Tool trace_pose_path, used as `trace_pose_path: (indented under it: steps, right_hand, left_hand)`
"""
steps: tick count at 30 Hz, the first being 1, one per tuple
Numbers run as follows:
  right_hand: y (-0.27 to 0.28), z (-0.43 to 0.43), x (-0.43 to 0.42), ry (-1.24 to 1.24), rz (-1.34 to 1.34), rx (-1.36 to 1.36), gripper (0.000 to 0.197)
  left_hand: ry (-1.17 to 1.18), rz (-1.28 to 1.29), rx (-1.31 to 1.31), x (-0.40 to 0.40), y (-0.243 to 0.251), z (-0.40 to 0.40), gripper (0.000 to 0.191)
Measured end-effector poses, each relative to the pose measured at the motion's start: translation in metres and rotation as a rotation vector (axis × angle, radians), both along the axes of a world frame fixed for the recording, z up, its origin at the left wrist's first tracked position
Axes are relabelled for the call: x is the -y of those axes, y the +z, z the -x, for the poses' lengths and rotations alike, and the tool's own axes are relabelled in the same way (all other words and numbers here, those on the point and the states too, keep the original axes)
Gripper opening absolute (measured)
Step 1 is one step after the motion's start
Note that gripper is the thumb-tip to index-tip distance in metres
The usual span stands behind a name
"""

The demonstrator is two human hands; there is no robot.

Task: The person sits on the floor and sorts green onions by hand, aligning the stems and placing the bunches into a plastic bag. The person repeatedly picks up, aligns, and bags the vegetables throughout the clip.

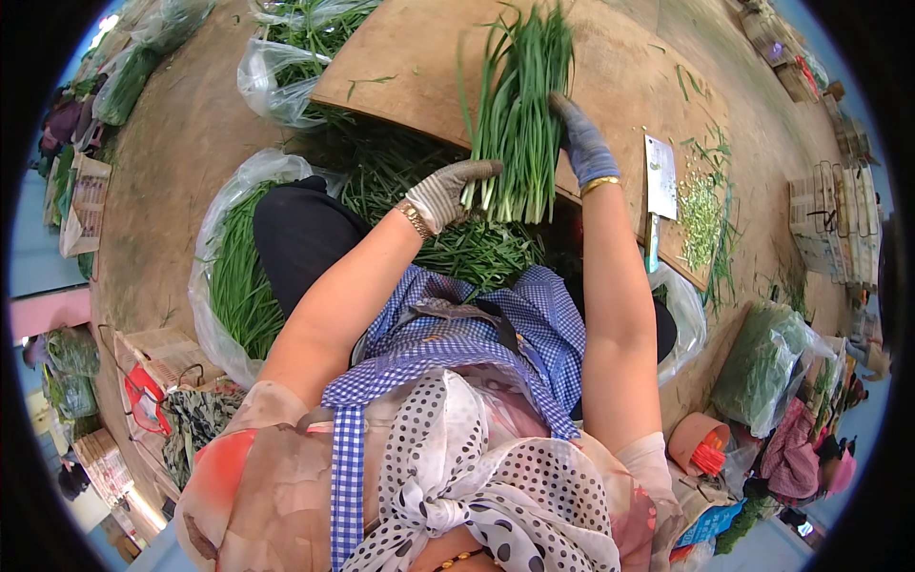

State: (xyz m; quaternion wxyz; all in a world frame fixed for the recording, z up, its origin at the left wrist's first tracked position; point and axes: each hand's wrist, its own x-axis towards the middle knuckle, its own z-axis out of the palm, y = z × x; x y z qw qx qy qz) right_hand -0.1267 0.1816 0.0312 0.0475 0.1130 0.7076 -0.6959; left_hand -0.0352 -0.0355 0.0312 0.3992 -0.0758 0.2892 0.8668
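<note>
A thick bundle of garlic chives (525,114) lies across the wooden board (422,57), its pale stem ends toward me and reaching past the near edge. My left hand (454,187), in a striped work glove, grips the lower left side by the stems. On the opposite side, my right hand (587,139), in a blue-grey glove, holds the bundle with its fingers partly hidden by leaves. A cleaver (660,179) with a turquoise handle rests on the board to the right, beside chopped stem ends (699,222). Loose green leaves (482,254) are heaped below my hands.
A clear plastic bag of chives (243,279) stands by my left knee. Another open bag (282,71) sits beyond the board's left corner. To the right are a packed bag of greens (761,365) and a round container (697,443) with red strips. Wire-handled baskets (833,222) stand farther off.
</note>
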Motion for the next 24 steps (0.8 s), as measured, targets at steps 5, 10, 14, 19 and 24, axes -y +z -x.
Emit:
trace_pose_path:
  steps: [5,10,14,19,24]
  right_hand:
    - [-0.015,-0.058,-0.044,-0.23,-0.61,-0.25,0.041]
    - [0.001,-0.126,-0.037,-0.221,-0.622,-0.281,0.031]
    - [-0.001,-0.126,-0.001,-0.196,-1.031,-0.436,0.025]
    - [-0.028,-0.108,0.008,-0.084,-1.121,-0.395,0.021]
    - [-0.034,-0.108,-0.023,-0.414,-0.252,-0.214,0.016]
  left_hand:
    - [0.059,0.226,0.134,-0.012,-0.022,0.006,0.018]
    - [0.044,0.113,0.13,-0.008,-0.024,0.006,0.018]
    - [0.086,0.194,0.108,-0.014,-0.03,0.006,0.028]
    - [0.009,0.289,0.05,-0.033,-0.041,0.012,0.032]
    - [-0.027,0.511,-0.132,-0.062,-0.036,0.023,0.033]
